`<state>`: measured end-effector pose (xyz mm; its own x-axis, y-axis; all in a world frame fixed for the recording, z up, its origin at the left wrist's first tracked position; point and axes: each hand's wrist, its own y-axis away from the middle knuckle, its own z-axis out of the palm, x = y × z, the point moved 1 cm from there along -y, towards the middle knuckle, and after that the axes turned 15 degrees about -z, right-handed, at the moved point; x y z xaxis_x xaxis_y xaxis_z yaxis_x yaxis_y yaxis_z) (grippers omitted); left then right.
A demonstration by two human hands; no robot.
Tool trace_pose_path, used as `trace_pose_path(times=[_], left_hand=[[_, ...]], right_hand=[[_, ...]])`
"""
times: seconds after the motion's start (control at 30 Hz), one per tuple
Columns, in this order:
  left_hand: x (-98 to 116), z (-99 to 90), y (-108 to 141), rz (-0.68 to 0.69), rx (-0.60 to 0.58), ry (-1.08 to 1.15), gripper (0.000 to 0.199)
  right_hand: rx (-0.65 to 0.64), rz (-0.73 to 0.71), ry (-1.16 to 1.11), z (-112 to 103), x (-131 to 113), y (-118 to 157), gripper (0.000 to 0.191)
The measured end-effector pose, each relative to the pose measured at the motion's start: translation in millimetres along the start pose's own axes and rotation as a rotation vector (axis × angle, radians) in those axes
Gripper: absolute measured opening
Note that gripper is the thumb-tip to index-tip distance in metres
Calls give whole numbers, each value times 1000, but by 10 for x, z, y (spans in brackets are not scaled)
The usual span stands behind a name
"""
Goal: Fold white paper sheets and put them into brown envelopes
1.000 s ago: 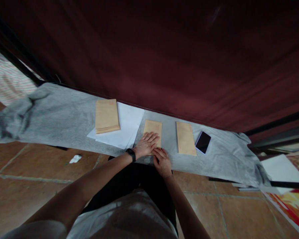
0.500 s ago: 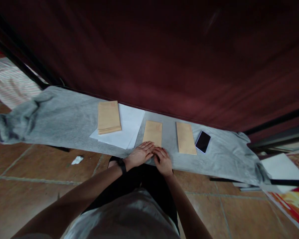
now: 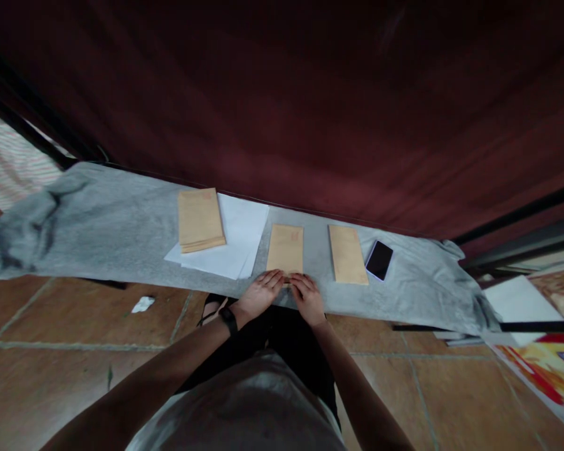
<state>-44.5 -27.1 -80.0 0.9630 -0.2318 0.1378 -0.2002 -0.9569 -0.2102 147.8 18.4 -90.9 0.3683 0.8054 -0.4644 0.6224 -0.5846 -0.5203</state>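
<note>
A brown paper envelope [image 3: 285, 247] lies lengthwise in front of me on the grey cloth. My left hand [image 3: 262, 291] is at its near left corner, fingers bent over the edge. Against the near right corner is my right hand [image 3: 308, 297], its fingers curled and thumb tucked in. Both sets of fingertips almost meet at the near end, pinching the paper there, and partly hide that edge. Right of it lies another brown envelope [image 3: 348, 255]. To the left, a stack of brown envelopes [image 3: 200, 219] rests on white paper sheets [image 3: 242, 235].
A phone [image 3: 379, 260] lies right of the envelopes. Grey cloth [image 3: 122, 219] covers the narrow bench, against a dark red hanging [image 3: 282, 125]. A crumpled white scrap [image 3: 143, 304] is on the tiled floor. A colourful printed box [image 3: 549, 369] stands at the lower right.
My hands have drawn slightly apart, and the left fingers have gone from lying flat to bent at the envelope's near edge. The whole view has shifted a little.
</note>
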Motion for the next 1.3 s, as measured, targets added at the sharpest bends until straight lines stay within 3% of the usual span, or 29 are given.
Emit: trace_pose_path(times=[0.23, 0.5, 0.93, 1.17, 1.3], left_hand=[[138, -82, 19, 26, -29, -45, 36], [116, -233, -92, 38, -87, -28, 35], [41, -123, -58, 2, -86, -8, 40], [-45, -34, -50, 23, 4, 10, 34], [-76, -19, -68, 21, 52, 69, 28]], right_hand=[[-22, -20, -55, -26, 7, 36, 28], [-14, 3, -63, -25, 10, 2, 24], [-85, 24, -42, -26, 30, -37, 23], [-112, 37, -130, -133, 171, -252, 30], [-280, -82, -71, -134, 279, -482, 41]])
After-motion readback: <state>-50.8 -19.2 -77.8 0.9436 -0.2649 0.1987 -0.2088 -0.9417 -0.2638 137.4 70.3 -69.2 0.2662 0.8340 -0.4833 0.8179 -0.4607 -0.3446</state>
